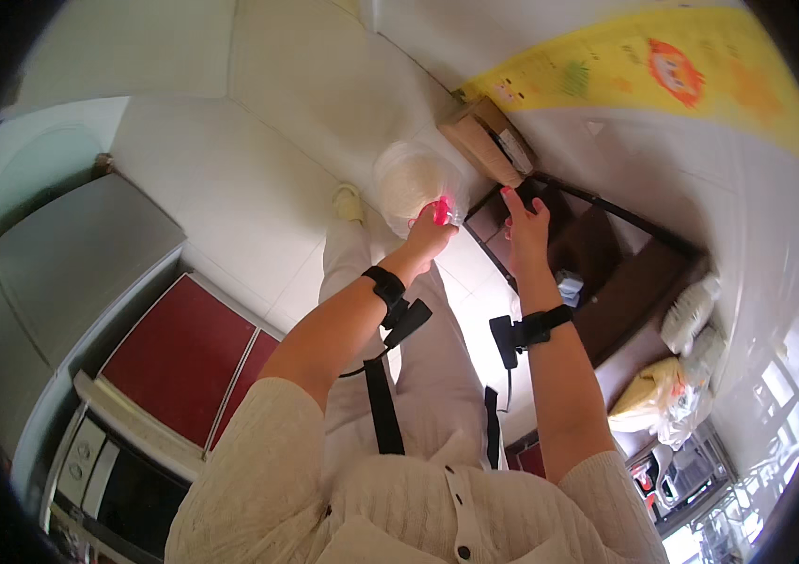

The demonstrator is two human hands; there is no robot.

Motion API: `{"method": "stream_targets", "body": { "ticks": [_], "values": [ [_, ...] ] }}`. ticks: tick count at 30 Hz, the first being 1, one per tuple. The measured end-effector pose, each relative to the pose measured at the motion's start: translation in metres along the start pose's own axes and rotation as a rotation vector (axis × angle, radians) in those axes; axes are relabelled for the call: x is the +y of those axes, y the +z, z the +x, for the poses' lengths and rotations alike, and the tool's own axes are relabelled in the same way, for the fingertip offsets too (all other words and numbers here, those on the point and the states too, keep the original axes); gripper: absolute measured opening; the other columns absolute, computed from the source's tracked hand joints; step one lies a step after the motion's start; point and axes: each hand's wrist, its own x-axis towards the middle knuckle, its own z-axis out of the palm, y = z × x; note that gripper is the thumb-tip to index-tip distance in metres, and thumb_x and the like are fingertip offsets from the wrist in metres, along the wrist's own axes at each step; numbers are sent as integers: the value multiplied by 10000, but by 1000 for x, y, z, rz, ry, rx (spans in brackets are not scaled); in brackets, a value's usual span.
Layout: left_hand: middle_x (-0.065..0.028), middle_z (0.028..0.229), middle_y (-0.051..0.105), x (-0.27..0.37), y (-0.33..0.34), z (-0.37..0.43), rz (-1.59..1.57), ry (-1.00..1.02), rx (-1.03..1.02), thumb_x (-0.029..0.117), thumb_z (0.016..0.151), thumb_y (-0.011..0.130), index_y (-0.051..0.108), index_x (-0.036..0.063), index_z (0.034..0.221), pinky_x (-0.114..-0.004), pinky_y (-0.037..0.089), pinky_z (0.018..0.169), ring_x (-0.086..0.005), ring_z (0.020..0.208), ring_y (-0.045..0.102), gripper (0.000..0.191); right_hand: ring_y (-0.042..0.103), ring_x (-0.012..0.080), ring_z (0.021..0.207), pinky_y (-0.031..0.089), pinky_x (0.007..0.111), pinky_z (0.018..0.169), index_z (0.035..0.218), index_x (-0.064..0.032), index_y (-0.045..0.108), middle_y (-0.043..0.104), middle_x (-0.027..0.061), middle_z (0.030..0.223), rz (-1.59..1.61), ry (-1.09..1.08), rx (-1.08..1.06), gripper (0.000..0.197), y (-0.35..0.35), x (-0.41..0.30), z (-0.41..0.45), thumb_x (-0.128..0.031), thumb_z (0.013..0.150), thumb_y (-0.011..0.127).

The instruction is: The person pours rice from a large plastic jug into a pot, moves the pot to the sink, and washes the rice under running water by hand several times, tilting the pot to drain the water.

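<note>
My left hand [432, 231] grips a bright pink plastic object [443, 209] with a loop-like part; its exact kind is hard to make out. Just beyond it is a rounded, whitish bundle in clear plastic [410, 176], which partly overlaps the hand in view. Whether the pink object is joined to this bundle I cannot tell. My right hand [529, 229] is raised to the right, fingers apart, with nothing seen in it. It appears over the edge of a dark brown open shelf unit [643, 303].
A cardboard box [480, 144] stands against the wall beyond the shelf. Plastic bags [660, 395] lie at the right. On the left are red cabinet doors [177, 359] and a grey-topped unit [82, 247]. My shoe [348, 203] rests on the tiled floor [244, 183].
</note>
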Motion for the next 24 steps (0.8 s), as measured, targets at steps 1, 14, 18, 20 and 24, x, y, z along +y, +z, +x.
{"method": "stream_targets", "body": {
  "ticks": [1,14,18,20,24],
  "values": [
    [-48,940,557,1,6,9,14,40,-41,41,698,568,487,23,1134,-274,399,745,-135,825,504,444,472,159,875,407,268,752,1278,63,247,500,108,993,-23,27,25,839,-5,19,24,-338,710,716],
    [-87,763,584,-24,-41,138,319,191,-68,220,842,575,537,-24,933,-286,450,655,-167,724,572,264,450,402,1056,382,420,907,1280,61,239,452,289,1136,-908,-433,-268,863,58,113,131,-125,591,725],
    [-110,797,615,-25,-56,138,290,32,-149,259,821,601,567,-17,885,-297,444,661,-181,727,577,285,453,394,1059,400,424,885,1282,58,251,441,280,1158,-852,-464,-252,868,80,105,117,-139,600,752],
    [-133,792,615,-28,-52,141,288,59,-145,288,799,615,568,-17,896,-316,450,653,-214,727,589,324,454,386,1059,398,422,886,1284,53,256,439,277,1158,-844,-483,-203,872,78,109,117,-150,602,760],
    [-156,775,612,-30,-57,143,192,40,-200,317,788,618,569,-17,897,-334,453,639,-242,713,598,355,478,345,1033,412,384,865,1302,33,239,456,233,1131,-734,-496,-230,915,73,106,112,-177,599,785]
  ]
}}
